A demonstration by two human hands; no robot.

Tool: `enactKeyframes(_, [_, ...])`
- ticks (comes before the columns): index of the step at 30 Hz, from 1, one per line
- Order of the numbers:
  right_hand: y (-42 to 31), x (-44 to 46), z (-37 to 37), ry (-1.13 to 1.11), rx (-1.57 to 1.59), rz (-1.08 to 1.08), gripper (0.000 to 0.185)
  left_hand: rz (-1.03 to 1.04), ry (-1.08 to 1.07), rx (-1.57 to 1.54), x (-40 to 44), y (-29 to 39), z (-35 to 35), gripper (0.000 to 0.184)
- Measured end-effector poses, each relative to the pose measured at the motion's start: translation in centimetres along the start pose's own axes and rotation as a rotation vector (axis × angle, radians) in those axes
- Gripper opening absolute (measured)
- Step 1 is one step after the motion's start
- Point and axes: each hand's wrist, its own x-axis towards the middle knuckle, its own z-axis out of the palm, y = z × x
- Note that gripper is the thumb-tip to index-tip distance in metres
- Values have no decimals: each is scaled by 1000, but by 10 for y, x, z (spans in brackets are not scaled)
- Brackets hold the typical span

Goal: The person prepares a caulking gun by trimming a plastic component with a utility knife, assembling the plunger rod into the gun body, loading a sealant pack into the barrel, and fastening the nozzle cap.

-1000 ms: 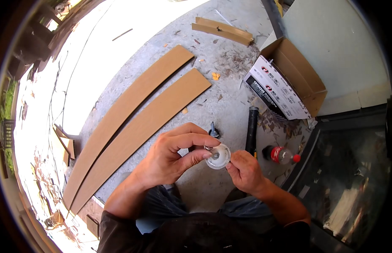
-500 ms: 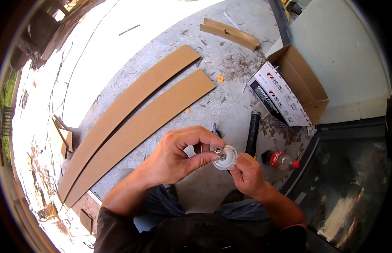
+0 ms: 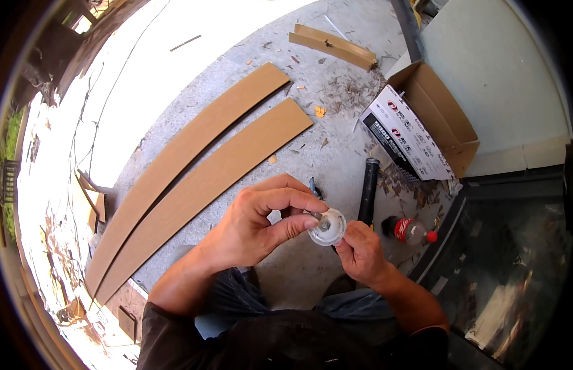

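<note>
The thumb and forefinger of the left hand (image 3: 249,225) are nearly closed, their tips pinching a small metal piece (image 3: 318,216) over the face of a round white piece (image 3: 328,227). The right hand's (image 3: 362,251) thumb and fingers are closed on the right, near edge of that round white piece, which is held up between the two hands, above the concrete floor (image 3: 292,280) and in front of the person's body.

On the floor to the left, two long brown boards (image 3: 221,179) lie side by side with a narrow gap between them, running from the near left towards the far middle. A dark-framed glass panel (image 3: 484,271) fills the near right. Beyond it, at the far right, an open cardboard box (image 3: 413,129) with a printed white side sits beside a pale panel (image 3: 496,80). A folded cardboard strip (image 3: 332,47) lies at the far middle, left of the box. A black tube (image 3: 369,188) lies just beyond the right hand, and a bottle (image 3: 412,231) with a red cap is on its side to the right of the tube. A small blue item (image 3: 313,185), partly hidden, shows just beyond the left fingertips. Dry leaves (image 3: 321,111) are scattered on the floor.
</note>
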Motion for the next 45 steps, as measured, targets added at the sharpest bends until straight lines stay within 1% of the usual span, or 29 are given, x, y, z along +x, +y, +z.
enactKeyframes(4, [2,-3,0,10,2,-1,23,-65,6,-62,-2,-3,3,18])
enactKeyframes(6, [2,-3,-1,7,3,-4,23,-159,50,-186,-3,-1,6,17])
enactKeyframes(10, [1,-4,-1,13,4,-5,23,-199,30,-265,-4,0,5,18])
enactKeyframes(12, [1,-4,-2,7,13,4,24,-312,7,-368,-3,5,4,17])
enactKeyframes(15, [1,-5,-1,14,25,2,24,-313,-15,-373,-2,8,1,17])
enactKeyframes(19, [-1,-4,-1,14,12,1,24,-263,-27,-342,-2,1,2,18])
enactKeyframes(21, [-1,-4,-1,21,5,-5,24,-108,-49,-83,-2,-1,0,18])
enactKeyframes(22, [0,-4,0,19,6,-2,24,-111,-50,-85,-2,0,0,18])
enactKeyframes(24, [2,-5,3,25,3,-9,24,-7,-18,31,-1,5,0,17])
enactKeyframes(27, [2,-4,3,29,-3,-24,24,-1,-9,118,-2,9,-1,17])
enactKeyframes(30, [0,-3,2,5,-5,-10,23,20,6,127,-3,6,-1,17])
enactKeyframes(40, [-1,-4,2,-5,-21,-8,23,-7,-7,113,-2,7,-3,14])
enactKeyframes(45, [-2,-4,2,-7,-13,-3,24,26,-21,115,-1,7,-3,14])
